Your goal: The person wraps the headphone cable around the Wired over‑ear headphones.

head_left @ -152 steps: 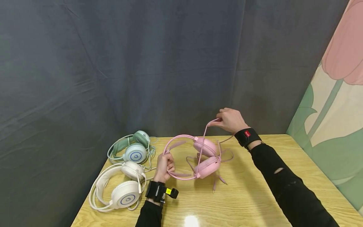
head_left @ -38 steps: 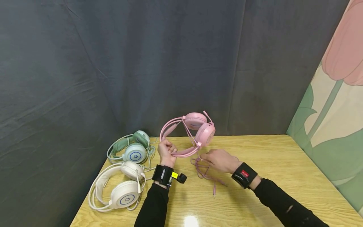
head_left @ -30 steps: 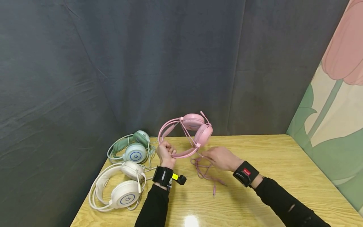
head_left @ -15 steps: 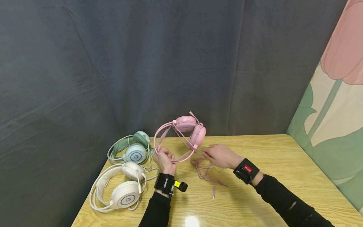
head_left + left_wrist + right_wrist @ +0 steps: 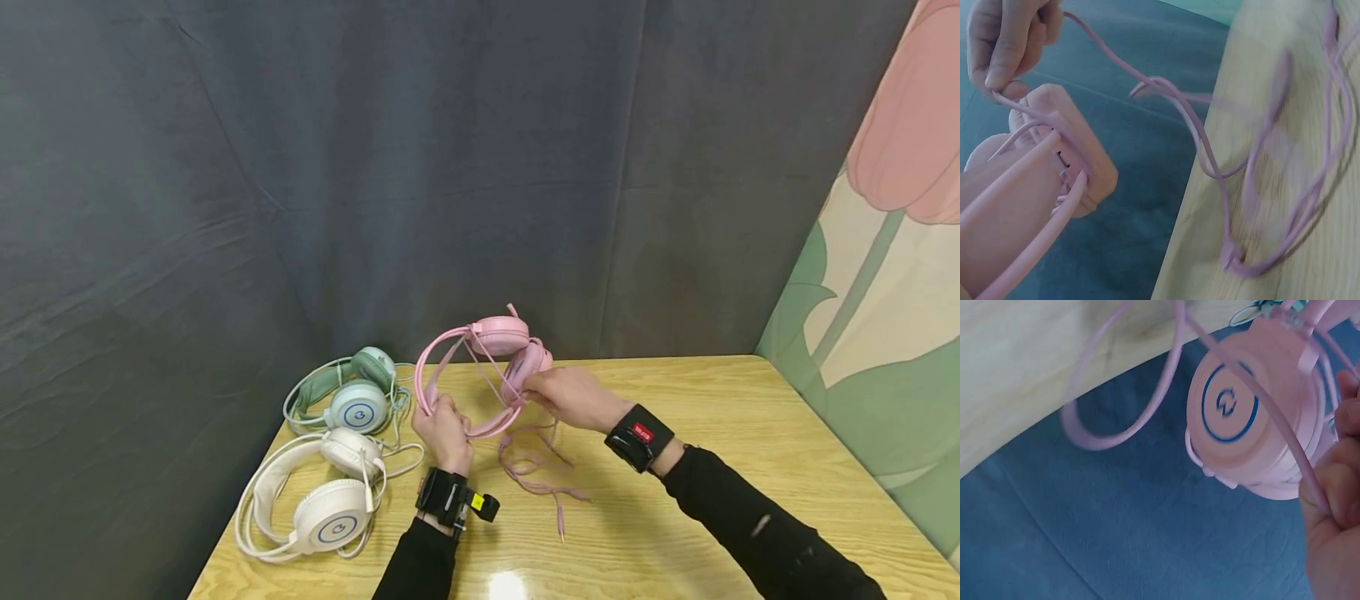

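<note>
A pink headset [image 5: 501,335] is held above the table, ear cups toward the back right and its thin mic boom sticking up. My left hand [image 5: 446,429] grips it by the headband. Pink cable is strung across the gap between the two sides of the band. Close to the nearer ear cup, my right hand [image 5: 577,398] pinches the cable; in the right wrist view the cord [image 5: 1279,419] runs into its curled fingers [image 5: 1341,484], past the ear cup with a blue ring. Loose pink cable [image 5: 1225,206] trails down to the wood, ending in plugs.
On the left of the wooden table [image 5: 675,517] lie a white headset [image 5: 330,512] and, behind it, a green headset [image 5: 358,406], both with coiled cables. A dark curtain [image 5: 465,167] hangs behind the table, and a flower-patterned panel [image 5: 885,333] stands right.
Over five seconds the headset has risen and turned, and its cable now spans the band. Lately my right hand has moved left to the near ear cup, and the loose cable has shifted.
</note>
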Available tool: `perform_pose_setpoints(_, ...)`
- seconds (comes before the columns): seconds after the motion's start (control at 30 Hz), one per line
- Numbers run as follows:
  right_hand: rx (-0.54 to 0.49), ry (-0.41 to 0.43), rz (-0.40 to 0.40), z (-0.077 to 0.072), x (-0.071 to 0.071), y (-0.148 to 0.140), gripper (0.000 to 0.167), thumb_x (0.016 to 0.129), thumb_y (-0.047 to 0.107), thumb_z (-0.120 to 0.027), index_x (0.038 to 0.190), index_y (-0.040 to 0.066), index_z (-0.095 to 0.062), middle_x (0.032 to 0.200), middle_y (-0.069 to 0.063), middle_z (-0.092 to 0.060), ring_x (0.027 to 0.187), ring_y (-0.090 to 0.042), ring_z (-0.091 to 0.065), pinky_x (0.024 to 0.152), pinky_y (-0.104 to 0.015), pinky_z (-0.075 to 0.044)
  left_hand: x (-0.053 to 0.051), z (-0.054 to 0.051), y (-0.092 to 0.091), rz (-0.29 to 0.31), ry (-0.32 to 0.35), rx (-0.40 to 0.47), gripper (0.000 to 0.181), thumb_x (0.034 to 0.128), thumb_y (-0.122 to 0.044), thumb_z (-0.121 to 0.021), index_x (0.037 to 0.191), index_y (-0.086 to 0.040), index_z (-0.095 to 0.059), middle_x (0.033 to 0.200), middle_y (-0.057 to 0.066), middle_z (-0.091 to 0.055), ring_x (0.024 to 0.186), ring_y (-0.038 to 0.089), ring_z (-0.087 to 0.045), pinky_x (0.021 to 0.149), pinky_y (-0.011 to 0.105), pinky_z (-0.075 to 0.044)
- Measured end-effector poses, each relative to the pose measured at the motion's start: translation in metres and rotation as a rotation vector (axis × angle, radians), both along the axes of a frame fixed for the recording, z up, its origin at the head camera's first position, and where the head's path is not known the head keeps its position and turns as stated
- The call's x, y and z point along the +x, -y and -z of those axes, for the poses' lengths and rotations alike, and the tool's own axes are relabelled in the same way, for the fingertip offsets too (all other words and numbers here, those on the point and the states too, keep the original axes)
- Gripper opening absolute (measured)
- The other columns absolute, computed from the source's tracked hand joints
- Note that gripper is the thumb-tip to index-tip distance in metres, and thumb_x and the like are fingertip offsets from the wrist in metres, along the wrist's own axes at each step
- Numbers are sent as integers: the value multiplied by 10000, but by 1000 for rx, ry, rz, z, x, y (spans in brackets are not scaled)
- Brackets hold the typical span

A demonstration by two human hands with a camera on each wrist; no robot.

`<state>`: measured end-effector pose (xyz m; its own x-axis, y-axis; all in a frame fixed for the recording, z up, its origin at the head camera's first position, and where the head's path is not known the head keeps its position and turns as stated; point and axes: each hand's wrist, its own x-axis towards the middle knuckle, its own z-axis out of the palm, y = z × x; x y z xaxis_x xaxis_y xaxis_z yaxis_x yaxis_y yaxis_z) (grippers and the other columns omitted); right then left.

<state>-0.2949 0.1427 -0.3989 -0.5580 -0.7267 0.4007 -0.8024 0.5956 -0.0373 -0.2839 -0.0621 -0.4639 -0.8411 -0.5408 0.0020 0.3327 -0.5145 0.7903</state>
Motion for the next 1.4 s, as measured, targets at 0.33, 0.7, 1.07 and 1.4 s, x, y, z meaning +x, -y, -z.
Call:
perform_pose_setpoints(0.33,-48,-241,55,-16,-27,-17,331,655,421,-839,649,202,-591,617,113,-467,558,-26,-400,485,-204,-350,7,-2,8,78,1,-46,198,725,105,-435,747,-92,-453,510,-67,-379,345,59,-339,304,195,-279)
perform_pose_setpoints(0.7,-113,-247,109,-34,-54,-45,206,728,333,-816,784,162,-715,712,51,-537,658,-97,-449,548,-255,-399,9,6,14,81,42,-66,215,692,117,-436,796,-60,-503,549,-44,-392,341,67,-316,309,198,-266)
perform_pose_setpoints(1.07,-29,-439,290,-40,-68,-47,626,599,735,-715,570,113,-644,593,-1,-467,620,-206,-371,596,-325,-292,10,9,18,166,65,-120,220,680,112,-435,760,-90,-468,564,-43,-379,354,60,-320,314,191,-275)
perform_pose_setpoints(1.4,-51,-558,139,-46,-70,-32,634,548,742,-735,538,117,-629,567,17,-442,615,-199,-324,611,-356,-235,14,9,18,229,74,-161,223,695,102,-432,805,-83,-487,515,-53,-359,347,55,-304,305,191,-252)
